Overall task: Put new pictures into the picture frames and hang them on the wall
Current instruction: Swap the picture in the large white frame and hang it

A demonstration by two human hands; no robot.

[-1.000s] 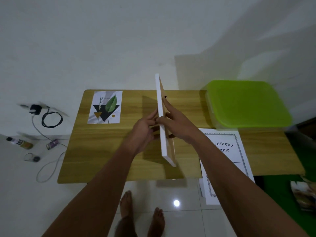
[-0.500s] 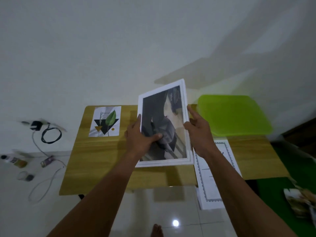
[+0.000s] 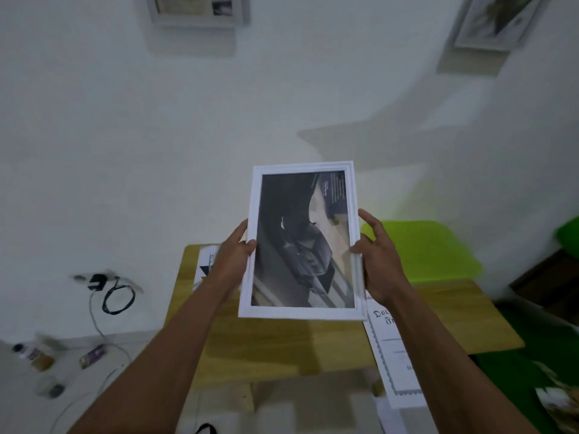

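Observation:
I hold a white picture frame (image 3: 302, 242) with a dark picture in it, face toward me, above the wooden table (image 3: 313, 343). My left hand (image 3: 235, 258) grips its left edge, thumb on the front. My right hand (image 3: 379, 261) grips its right edge, thumb on the front, fingers spread behind. Two other frames hang high on the white wall: one at the top middle (image 3: 197, 9) and one at the top right (image 3: 492, 21). A leaf print (image 3: 205, 267) lies on the table's left end, mostly hidden by my left arm.
A certificate sheet (image 3: 398, 355) overhangs the table's right front edge. A lime green lidded box (image 3: 429, 249) sits at the table's back right. On the floor at left lie a charger with a cable (image 3: 109, 292) and small bottles (image 3: 34, 355).
The frame was turned from edge-on above the table to face me, then lifted higher toward the wall. My view has tilted up, so the hung frames now show.

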